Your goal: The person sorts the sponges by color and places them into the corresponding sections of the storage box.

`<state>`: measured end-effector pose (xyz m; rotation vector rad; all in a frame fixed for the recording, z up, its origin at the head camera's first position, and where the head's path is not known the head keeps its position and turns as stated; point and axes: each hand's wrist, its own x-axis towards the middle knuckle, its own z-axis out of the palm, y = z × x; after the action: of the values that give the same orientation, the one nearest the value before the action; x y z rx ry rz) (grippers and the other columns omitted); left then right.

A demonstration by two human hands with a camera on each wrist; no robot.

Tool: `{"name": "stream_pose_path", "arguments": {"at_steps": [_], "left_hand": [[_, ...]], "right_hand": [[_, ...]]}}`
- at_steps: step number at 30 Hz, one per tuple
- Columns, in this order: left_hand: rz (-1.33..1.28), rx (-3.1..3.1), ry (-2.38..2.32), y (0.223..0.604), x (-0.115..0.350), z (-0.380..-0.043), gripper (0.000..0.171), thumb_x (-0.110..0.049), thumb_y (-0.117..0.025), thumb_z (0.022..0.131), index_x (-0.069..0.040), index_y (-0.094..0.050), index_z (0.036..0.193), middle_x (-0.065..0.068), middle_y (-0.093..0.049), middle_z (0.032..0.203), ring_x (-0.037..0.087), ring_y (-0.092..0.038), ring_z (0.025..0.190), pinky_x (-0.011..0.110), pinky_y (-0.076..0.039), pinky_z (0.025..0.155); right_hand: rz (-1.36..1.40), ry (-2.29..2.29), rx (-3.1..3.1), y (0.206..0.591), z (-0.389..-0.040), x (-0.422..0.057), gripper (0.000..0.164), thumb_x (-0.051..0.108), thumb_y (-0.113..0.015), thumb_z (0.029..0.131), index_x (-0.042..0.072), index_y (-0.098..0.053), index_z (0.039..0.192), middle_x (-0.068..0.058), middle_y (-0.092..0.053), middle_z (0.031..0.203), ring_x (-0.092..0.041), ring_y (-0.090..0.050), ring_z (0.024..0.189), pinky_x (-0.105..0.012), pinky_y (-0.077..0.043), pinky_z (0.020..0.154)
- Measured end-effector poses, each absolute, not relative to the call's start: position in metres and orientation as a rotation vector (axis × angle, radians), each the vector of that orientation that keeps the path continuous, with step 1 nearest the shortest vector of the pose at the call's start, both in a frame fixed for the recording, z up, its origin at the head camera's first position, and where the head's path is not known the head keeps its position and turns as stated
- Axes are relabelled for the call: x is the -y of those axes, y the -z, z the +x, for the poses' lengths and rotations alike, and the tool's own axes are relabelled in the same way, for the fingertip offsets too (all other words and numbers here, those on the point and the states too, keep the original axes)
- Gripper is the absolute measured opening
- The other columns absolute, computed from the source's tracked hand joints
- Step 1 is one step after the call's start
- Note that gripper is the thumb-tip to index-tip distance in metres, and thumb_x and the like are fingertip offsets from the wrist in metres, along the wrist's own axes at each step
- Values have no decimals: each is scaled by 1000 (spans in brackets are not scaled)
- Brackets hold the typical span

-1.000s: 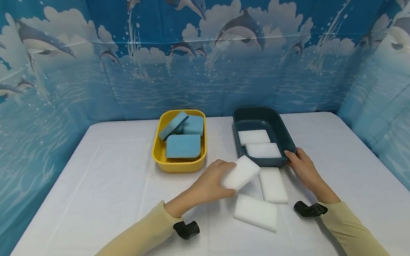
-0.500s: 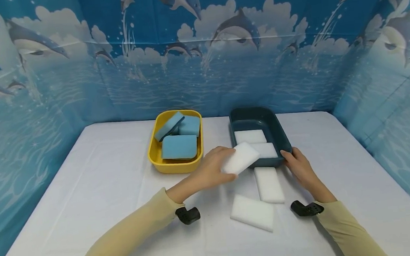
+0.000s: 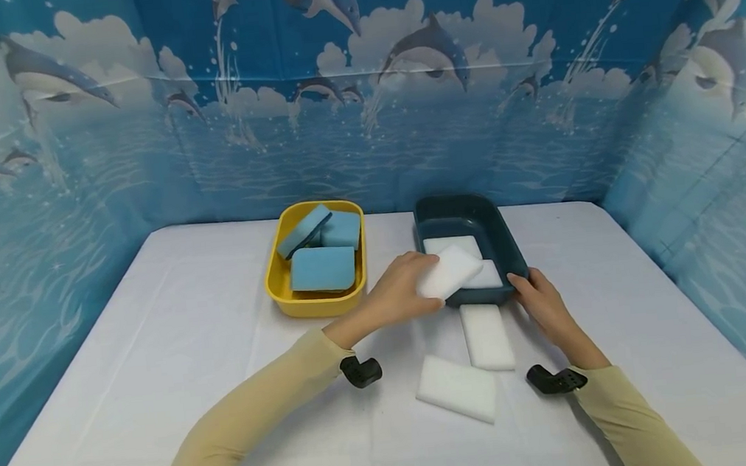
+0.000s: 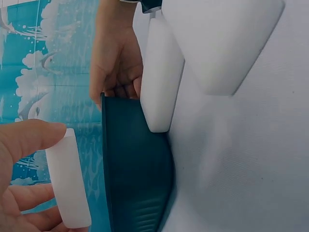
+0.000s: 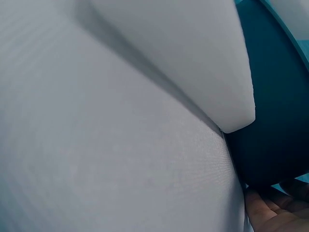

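Note:
My left hand (image 3: 399, 291) pinches a white sponge (image 3: 451, 270) between thumb and fingers, over the near left edge of a dark teal tub (image 3: 510, 239). In the left wrist view this sponge (image 4: 69, 183) stands edge-on between the thumb and fingers. Inside the tub lie two white sponges, a far one (image 3: 450, 244) and a nearer one (image 3: 487, 275), partly covered by the held sponge. At the tub's near right corner, my right hand (image 3: 549, 314) grips the rim with the thumb on top. The right wrist view shows its fingers (image 5: 270, 212) against the tub's outer wall.
Two more white sponges lie on the white tablecloth, one (image 3: 487, 338) touching or close to the tub's front and another (image 3: 456, 388) nearer. Left of the tub stands a yellow tub (image 3: 274, 282) with several blue sponges (image 3: 323, 268). A dolphin-print curtain (image 3: 366, 152) borders the table.
My left hand has carried the white sponge forward and right, from in front of the teal tub to over its near edge. The right hand keeps its grip on the corner.

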<state>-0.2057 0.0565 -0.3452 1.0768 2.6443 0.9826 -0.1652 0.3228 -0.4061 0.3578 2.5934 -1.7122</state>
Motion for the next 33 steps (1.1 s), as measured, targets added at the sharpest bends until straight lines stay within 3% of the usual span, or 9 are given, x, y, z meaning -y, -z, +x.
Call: {"name": "stream_pose_path", "arguments": {"at_steps": [19,33], "left_hand": [[989,-2685,-937,348,-83,-229,69,-29,-70,83,-9,-41,142,9,-44,144,24,-42,129,37,-43,103],[901,-2754,-940,350,-103,-252,67,-30,-69,84,-8,-42,141,12,-47,139,26,-45,124,36,-45,98]], "right_hand": [[354,1669,-2587,404,-164,-321,71,43,-32,99,-7,-12,146,-29,-17,152,-39,-25,141,-51,-25,115],[349,1650,-2599,405,-164,-322,73,46,-32,99,-6,-13,146,-29,-17,152,-39,-24,141,-50,-25,115]]}}
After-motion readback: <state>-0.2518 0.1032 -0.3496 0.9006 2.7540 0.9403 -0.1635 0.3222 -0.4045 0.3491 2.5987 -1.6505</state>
